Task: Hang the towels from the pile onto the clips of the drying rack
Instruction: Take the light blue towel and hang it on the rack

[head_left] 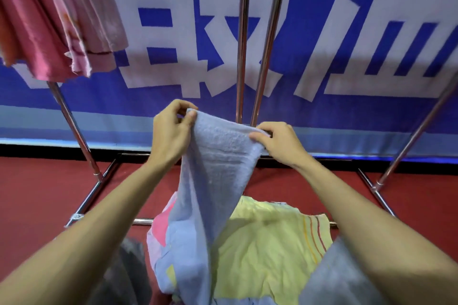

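A light blue towel (213, 168) hangs in front of me, held up by its top edge. My left hand (171, 134) pinches the towel's left corner between thumb and fingers. My right hand (280, 143) pinches the top edge on the right. The towel's lower part trails down into the pile (262, 242), where a yellow towel with striped edge and pink and blue cloth lie. The drying rack's metal poles (241, 57) rise behind the towel. No clips show in view.
Pink and red towels (57, 20) hang at the upper left. Slanted rack legs (74, 129) and a base bar (379, 195) stand on the red floor. A blue and white banner (347, 57) covers the wall behind. A grey cloth (131, 267) lies at lower left.
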`<state>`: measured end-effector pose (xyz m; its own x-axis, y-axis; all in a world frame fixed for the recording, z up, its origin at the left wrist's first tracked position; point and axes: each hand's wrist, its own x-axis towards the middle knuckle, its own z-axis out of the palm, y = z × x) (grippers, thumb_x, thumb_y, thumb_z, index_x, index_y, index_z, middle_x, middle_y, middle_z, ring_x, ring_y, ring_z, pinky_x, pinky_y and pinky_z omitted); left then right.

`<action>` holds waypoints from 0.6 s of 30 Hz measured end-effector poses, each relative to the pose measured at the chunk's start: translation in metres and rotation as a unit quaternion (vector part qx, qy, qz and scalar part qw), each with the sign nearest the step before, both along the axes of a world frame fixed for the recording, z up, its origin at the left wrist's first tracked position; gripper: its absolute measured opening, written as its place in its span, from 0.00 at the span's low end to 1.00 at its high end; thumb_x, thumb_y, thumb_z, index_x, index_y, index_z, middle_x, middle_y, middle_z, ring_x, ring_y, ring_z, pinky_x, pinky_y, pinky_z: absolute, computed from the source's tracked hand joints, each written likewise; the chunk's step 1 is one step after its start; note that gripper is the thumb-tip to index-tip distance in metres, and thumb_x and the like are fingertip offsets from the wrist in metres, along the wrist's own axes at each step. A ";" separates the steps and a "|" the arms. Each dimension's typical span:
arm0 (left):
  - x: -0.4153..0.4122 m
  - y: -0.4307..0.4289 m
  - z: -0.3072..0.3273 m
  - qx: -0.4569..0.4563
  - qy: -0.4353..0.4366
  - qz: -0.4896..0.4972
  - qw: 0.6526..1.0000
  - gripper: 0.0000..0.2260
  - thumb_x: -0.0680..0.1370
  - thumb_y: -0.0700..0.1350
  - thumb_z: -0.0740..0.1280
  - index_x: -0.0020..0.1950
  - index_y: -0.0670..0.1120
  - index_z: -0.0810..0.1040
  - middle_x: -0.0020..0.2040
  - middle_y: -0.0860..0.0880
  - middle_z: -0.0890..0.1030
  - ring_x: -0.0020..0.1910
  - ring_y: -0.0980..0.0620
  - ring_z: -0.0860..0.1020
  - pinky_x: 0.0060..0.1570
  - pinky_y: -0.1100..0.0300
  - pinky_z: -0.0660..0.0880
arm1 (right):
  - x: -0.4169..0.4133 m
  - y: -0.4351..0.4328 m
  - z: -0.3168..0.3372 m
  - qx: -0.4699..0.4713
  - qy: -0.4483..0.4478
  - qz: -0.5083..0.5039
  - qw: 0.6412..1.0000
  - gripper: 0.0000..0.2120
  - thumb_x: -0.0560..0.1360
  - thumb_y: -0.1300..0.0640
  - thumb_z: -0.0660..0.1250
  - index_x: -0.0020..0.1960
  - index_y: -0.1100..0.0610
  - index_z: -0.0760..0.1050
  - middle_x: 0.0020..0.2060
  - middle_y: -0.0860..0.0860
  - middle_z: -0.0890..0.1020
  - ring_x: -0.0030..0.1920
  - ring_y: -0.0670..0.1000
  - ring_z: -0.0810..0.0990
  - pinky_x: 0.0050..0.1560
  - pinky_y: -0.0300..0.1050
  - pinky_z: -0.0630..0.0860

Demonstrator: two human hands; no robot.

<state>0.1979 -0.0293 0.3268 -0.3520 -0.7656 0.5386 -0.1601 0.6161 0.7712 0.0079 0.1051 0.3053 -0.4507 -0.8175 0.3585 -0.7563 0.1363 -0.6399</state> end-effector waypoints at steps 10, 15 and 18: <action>0.015 -0.022 0.119 -0.112 0.003 0.031 0.993 0.05 0.78 0.42 0.66 0.49 0.42 0.81 0.45 0.49 0.82 0.42 0.54 0.76 0.42 0.65 0.68 | 0.028 -0.012 0.162 -0.191 0.145 -0.059 0.969 0.07 0.78 0.59 0.64 0.48 0.59 0.80 0.42 0.49 0.76 0.43 0.48 0.74 0.45 0.41 0.69; 0.030 -0.011 0.184 -0.207 0.101 0.002 0.973 0.02 0.77 0.39 0.68 0.46 0.44 0.79 0.40 0.52 0.79 0.38 0.53 0.77 0.40 0.57 0.76 | 0.046 -0.007 0.232 -0.294 0.175 -0.038 0.939 0.08 0.80 0.58 0.61 0.48 0.58 0.78 0.39 0.48 0.80 0.41 0.50 0.77 0.40 0.46 0.74; 0.031 -0.005 0.204 -0.273 0.057 -0.011 0.960 0.02 0.76 0.38 0.68 0.47 0.42 0.80 0.40 0.50 0.78 0.36 0.49 0.77 0.38 0.50 0.78 | 0.042 -0.008 0.259 -0.305 0.176 -0.051 0.935 0.07 0.79 0.55 0.62 0.48 0.56 0.78 0.41 0.51 0.82 0.43 0.54 0.79 0.40 0.50 0.77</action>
<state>0.2288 -0.0339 0.5310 -0.2795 -0.3517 0.8934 -0.0760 0.9357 0.3446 0.0504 0.0971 0.5642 -0.2824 -0.3724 0.8841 -0.9374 -0.0886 -0.3368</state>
